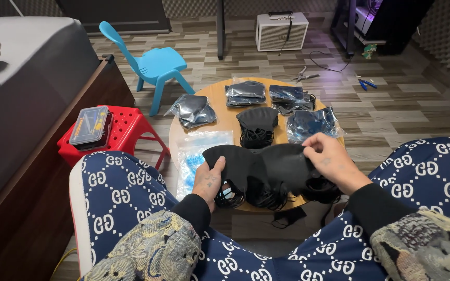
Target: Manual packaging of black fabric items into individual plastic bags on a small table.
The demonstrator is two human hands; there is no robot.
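Note:
Over the near edge of a small round wooden table (220,93), both my hands hold a spread-out stack of black face masks (266,164). My left hand (209,179) grips the stack's left end, thumb on top. My right hand (329,156) pinches its upper right edge. Black ear loops dangle below the stack. Another stack of black masks (257,125) lies at the table's middle. Several clear bags of black masks lie around it: one at the left (191,110), two at the back (246,93) (287,96), one at the right (311,124).
An empty clear bag (196,151) lies at the table's near left. A red plastic stool (126,127) bearing a clear compartment box (89,125) stands left, a blue child's chair (152,65) behind it. A grey bed (22,78) lies at far left. A white speaker (281,31), pliers and cutters lie on the floor.

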